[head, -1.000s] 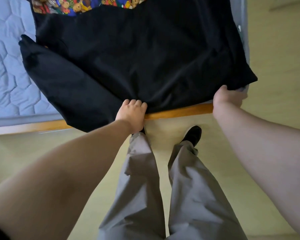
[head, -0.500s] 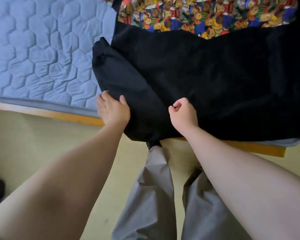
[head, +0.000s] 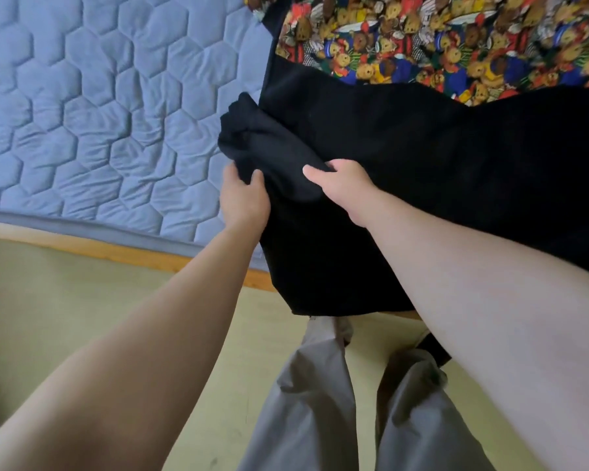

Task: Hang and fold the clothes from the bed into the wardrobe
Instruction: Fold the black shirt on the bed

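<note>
step: fold sleeve [head: 264,144] | left hand [head: 244,197] grips its edge | right hand [head: 342,181] pinches it | advice: lay it flat across shirt [head: 439,171], edges square, creases smoothed

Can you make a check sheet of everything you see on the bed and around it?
Surface: blue quilted mattress on a wooden bed frame.
Job's things: black garment spread on the mattress, hem hanging over the edge; teddy-bear print fabric past it.
Clutter: nothing seen.
Hands: left hand and right hand both grip the bunched sleeve.
Cables: nothing seen.
Surroundings: pale floor; the person's grey trousers.
</note>
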